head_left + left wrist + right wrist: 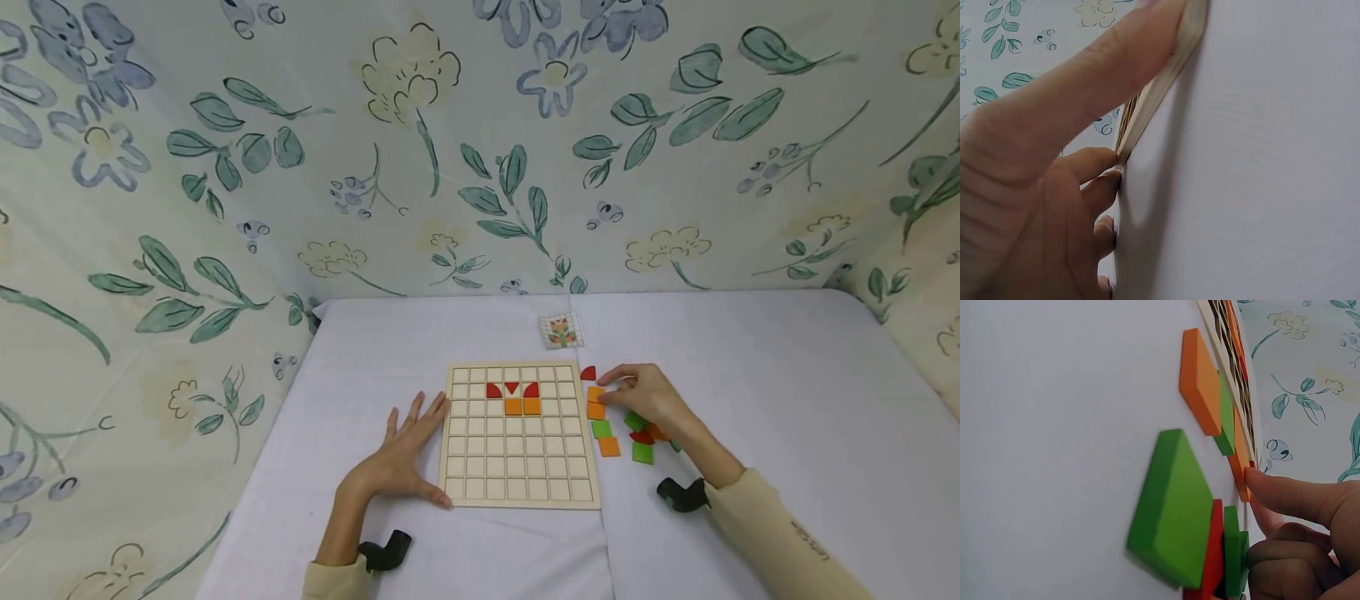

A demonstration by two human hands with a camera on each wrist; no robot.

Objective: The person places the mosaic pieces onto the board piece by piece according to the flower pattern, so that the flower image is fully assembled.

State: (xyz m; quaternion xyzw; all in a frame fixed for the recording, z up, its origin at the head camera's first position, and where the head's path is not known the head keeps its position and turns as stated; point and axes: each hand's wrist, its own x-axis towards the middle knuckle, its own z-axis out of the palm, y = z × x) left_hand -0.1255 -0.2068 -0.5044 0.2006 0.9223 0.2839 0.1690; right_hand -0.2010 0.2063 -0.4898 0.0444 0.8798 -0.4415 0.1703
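Note:
My left hand (399,457) lies spread at the left side of a square wooden grid board (520,504). Its thumb (1116,69) rests at the near corner and its fingertips along the left edge. To the right of the board, my right hand (651,395) pinches an orange square tile (595,394) between thumb and index finger. Another orange tile (596,412) lies directly below it, overlapping it in the head view. On the board sit two red quarter-round tiles (532,390), a red triangle (512,387) and two orange squares (513,407).
A red quarter-round tile (588,373) lies beyond the right fingertips. Nearer are a green tile (602,429), an orange tile (610,447) and a loose pile with a green tile (642,453) and red pieces. A small pattern card (561,331) lies behind the board.

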